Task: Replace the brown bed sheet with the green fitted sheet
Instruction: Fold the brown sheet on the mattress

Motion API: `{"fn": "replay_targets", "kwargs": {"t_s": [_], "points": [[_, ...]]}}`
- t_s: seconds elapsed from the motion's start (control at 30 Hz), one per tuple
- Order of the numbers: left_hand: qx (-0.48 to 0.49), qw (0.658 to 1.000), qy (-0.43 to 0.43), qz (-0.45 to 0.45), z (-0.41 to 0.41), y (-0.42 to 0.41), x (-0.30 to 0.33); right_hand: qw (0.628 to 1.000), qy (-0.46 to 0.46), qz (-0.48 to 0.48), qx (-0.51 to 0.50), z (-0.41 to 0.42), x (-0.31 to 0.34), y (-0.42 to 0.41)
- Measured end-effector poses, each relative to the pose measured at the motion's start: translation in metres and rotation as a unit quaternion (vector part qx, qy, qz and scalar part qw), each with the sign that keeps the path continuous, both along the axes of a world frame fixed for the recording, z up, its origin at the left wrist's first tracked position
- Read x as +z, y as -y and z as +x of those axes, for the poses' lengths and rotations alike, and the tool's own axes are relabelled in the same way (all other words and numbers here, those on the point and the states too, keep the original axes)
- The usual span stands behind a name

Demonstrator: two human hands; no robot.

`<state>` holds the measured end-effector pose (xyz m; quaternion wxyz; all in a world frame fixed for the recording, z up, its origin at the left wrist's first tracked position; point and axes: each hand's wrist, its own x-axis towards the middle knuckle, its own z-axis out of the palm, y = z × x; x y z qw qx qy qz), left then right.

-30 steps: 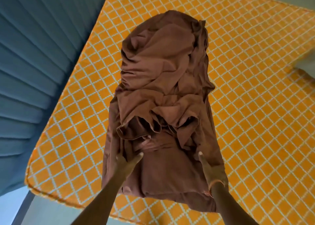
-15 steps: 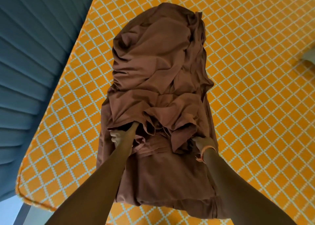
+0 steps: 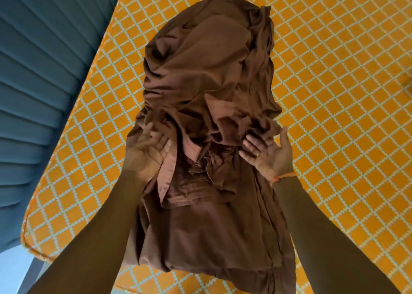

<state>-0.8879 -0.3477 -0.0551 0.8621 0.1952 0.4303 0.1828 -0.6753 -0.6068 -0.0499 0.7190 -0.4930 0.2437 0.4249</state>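
Note:
The brown bed sheet (image 3: 207, 97) lies bunched in a long crumpled heap down the middle of the bare orange mattress (image 3: 334, 93). My left hand (image 3: 146, 152) is palm up at the heap's left side, its fingers slid under a loose fold. My right hand (image 3: 268, 153) is palm up at the right side, fingers fairly straight and touching the underside of a fold. An orange thread band circles the right wrist. No green fitted sheet is in view.
The mattress has a white diamond grid pattern, and its near-left corner (image 3: 31, 244) is rounded. A blue ribbed headboard or panel (image 3: 40, 82) runs along the left side. Pale floor (image 3: 13, 269) shows at the bottom left.
Both hands moved forward from the near end of the heap to its middle, turned palm up and slid under the folds. The camera moved closer over the sheet.

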Motion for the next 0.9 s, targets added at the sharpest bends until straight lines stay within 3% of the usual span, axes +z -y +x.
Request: {"fn": "replay_targets", "kwargs": {"t_s": [0.07, 0.1, 0.17, 0.23, 0.3, 0.37, 0.43, 0.47, 0.5, 0.53, 0.57, 0.6, 0.7, 0.73, 0.77, 0.83, 0.9], "points": [[-0.090, 0.977, -0.131, 0.139, -0.007, 0.000, -0.009, 0.980, 0.068, -0.139, 0.124, -0.001, -0.007, 0.002], [-0.164, 0.922, -0.237, 0.258, -0.013, 0.003, -0.015, 0.961, 0.105, -0.214, 0.143, -0.002, -0.018, 0.004], [-0.334, 0.761, -0.359, 0.425, -0.035, 0.010, -0.047, 0.915, 0.195, -0.312, 0.166, -0.009, -0.043, 0.011], [-0.447, 0.609, -0.399, 0.520, -0.048, 0.021, -0.066, 0.841, 0.305, -0.338, 0.293, -0.020, -0.066, 0.020], [-0.445, 0.528, -0.398, 0.604, -0.049, 0.033, -0.076, 0.746, 0.411, -0.329, 0.409, -0.035, -0.079, 0.022], [-0.431, 0.391, -0.366, 0.726, -0.037, 0.033, -0.075, 0.638, 0.496, -0.314, 0.498, -0.050, -0.080, 0.019], [-0.447, 0.257, -0.261, 0.816, -0.029, 0.025, -0.082, 0.504, 0.546, -0.332, 0.581, -0.061, -0.080, 0.013], [-0.467, 0.208, -0.209, 0.834, -0.027, 0.020, -0.087, 0.444, 0.567, -0.331, 0.609, -0.064, -0.081, 0.011], [-0.476, 0.177, -0.172, 0.844, -0.023, 0.012, -0.090, 0.408, 0.599, -0.322, 0.609, -0.063, -0.084, 0.010], [-0.485, 0.161, -0.146, 0.847, -0.018, 0.004, -0.092, 0.403, 0.633, -0.308, 0.585, -0.061, -0.088, 0.009], [-0.489, 0.167, -0.130, 0.846, -0.011, -0.005, -0.091, 0.429, 0.656, -0.288, 0.550, -0.058, -0.088, 0.007], [-0.495, 0.199, -0.123, 0.837, 0.000, -0.014, -0.087, 0.491, 0.651, -0.278, 0.508, -0.051, -0.091, 0.004], [-0.437, 0.391, -0.194, 0.787, 0.046, -0.042, -0.067, 0.738, 0.519, -0.323, 0.287, -0.009, -0.090, -0.011], [-0.383, 0.453, -0.245, 0.767, 0.065, -0.050, -0.059, 0.803, 0.450, -0.346, 0.183, 0.010, -0.085, -0.017], [-0.323, 0.515, -0.292, 0.738, 0.083, -0.058, -0.050, 0.843, 0.386, -0.366, 0.086, 0.029, -0.080, -0.023], [-0.231, 0.632, -0.371, 0.640, 0.118, -0.072, -0.033, 0.848, 0.320, -0.422, -0.009, 0.064, -0.071, -0.039], [-0.212, 0.695, -0.399, 0.560, 0.140, -0.083, -0.025, 0.819, 0.299, -0.489, 0.028, 0.081, -0.065, -0.055]]}}
